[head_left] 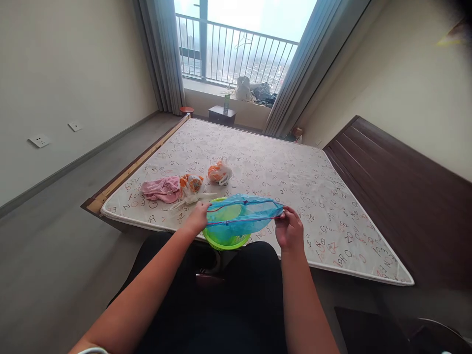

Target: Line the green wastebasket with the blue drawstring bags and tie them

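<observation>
A translucent blue plastic bag (254, 211) with red drawstrings is stretched sideways between my two hands. My left hand (199, 217) is closed on its left end, and my right hand (290, 228) pinches its right end. Below and partly behind the bag is a bright green plastic basket (221, 245) at the mattress's front edge, near my knees. Beyond my left hand lie a pink cloth (162, 189) and a clear bag with orange-and-white contents (191, 183). Another tied bag with something orange (220, 172) rests slightly farther back.
The letter-patterned mattress (273, 162) lies on a dark wooden bed frame with a headboard (398, 196) at right. Farther off are a small table (221, 115) with a green bottle (226, 102), a red stool (187, 110) and bags on the windowsill (243, 89).
</observation>
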Available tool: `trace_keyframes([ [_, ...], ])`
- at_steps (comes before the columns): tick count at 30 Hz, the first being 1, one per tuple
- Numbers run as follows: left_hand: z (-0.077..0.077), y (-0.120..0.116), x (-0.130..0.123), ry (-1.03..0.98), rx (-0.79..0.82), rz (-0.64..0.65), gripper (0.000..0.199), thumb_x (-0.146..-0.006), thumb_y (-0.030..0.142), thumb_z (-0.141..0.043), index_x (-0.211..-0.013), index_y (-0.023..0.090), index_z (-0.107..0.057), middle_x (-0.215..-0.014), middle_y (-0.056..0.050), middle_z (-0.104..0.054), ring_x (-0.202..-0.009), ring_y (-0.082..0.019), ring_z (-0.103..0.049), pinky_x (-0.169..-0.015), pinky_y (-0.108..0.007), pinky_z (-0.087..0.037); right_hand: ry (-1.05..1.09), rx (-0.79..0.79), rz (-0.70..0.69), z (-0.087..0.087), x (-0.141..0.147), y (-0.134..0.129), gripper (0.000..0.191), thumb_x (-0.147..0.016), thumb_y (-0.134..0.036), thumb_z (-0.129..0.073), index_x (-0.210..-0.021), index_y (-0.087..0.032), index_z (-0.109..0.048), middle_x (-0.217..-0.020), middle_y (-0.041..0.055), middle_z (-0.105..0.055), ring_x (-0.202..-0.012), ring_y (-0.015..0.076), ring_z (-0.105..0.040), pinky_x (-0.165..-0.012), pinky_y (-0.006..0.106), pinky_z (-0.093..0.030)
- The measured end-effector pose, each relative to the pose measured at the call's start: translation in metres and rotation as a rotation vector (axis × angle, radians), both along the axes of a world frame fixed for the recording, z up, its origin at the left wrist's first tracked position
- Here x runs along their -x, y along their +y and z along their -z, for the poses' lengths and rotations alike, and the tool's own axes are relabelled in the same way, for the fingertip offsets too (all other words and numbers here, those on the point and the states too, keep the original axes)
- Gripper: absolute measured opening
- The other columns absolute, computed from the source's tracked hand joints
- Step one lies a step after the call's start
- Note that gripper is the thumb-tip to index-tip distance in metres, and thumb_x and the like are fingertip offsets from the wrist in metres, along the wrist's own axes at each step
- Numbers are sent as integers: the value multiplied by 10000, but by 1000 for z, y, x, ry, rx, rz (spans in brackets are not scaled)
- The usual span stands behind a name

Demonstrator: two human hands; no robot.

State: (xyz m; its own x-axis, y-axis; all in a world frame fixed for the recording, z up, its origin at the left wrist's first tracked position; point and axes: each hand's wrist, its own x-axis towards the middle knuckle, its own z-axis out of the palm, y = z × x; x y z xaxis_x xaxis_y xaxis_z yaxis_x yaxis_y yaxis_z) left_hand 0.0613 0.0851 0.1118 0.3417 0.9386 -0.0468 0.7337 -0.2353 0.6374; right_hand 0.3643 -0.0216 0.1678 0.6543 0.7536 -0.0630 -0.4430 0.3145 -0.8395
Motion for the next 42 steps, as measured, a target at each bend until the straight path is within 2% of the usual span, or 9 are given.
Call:
trace_keyframes([
  [6,-19,15,44,87,-84,-149,557,-726,43,-592,-1268,157,-652,-1182,-141,-614,-1075,-260,-624,-1018,-361,-463,149,41,-127,-6,-15,-17,228,-674,-218,-775,-873,-214,-663,-594,-88,-479,-573,81,-520,-607,242,-512],
  [11,-49,23,68,25,52,-191,223,-780,202,-563,-940,155,-712,-844,-80,-695,-799,-231,-627,-789,-333,-489,140,111,-142,-7,-14,-21,297,-645,-242,-805,-906,-204,-670,-639,-82,-549,-448,27,-377,-435,178,-389],
  [15,-71,20,64,-457,191,-204,190,-757,325,-562,-783,168,-664,-725,-42,-665,-721,-201,-604,-701,-306,-488,-71,210,-97,-8,-3,-19,310,-639,-287,-819,-888,-193,-660,-656,-40,-623,-411,29,-338,-367,177,-261],
  [19,-82,7,47,-986,357,-247,228,-758,382,-594,-660,177,-576,-725,-41,-643,-754,-182,-623,-728,-302,-520,-147,212,-98,-16,6,-18,307,-671,-341,-809,-878,-197,-634,-645,-34,-633,-396,41,-377,-373,189,-279],
  [25,-70,-14,43,-1253,455,-206,269,-841,337,-598,-635,165,-577,-631,-11,-569,-671,-135,-597,-705,-274,-541,-174,209,-109,-19,9,-23,311,-696,-374,-805,-882,-208,-620,-662,-39,-638,-394,54,-433,-378,198,-311],
  [28,-61,-21,50,-1298,613,-143,211,-881,338,-575,-931,166,-687,-635,23,-582,-484,-83,-493,-634,-299,-573,-143,244,-116,-12,8,-27,337,-680,-379,-820,-889,-211,-615,-675,-40,-642,-398,52,-434,-372,188,-295],
  [32,-56,-29,58,-1236,739,-96,567,-881,286,-591,-1441,285,-496,-853,10,-700,-357,-22,-336,-415,-208,-461,-124,297,-161,-1,6,-32,381,-674,-394,-823,-955,-215,-637,-753,-22,-672,-410,46,-430,-369,181,-279],
  [36,-48,-32,65,-1162,788,-86,699,-876,282,-630,-1526,306,-376,-935,-21,-719,-374,-12,-365,-353,-145,-317,-172,352,-188,9,3,-39,439,-679,-432,-818,-1024,-217,-651,-787,-15,-674,-410,35,-379,-374,181,-275],
  [42,-23,-29,72,-1036,833,-152,609,-839,308,-679,-1417,209,-515,-886,-21,-684,-390,-4,-348,-359,-147,-284,-753,519,-531,29,2,-50,593,-724,-497,-793,-1261,-286,-654,-1121,48,-692,-544,84,-488,-510,249,-438],
])
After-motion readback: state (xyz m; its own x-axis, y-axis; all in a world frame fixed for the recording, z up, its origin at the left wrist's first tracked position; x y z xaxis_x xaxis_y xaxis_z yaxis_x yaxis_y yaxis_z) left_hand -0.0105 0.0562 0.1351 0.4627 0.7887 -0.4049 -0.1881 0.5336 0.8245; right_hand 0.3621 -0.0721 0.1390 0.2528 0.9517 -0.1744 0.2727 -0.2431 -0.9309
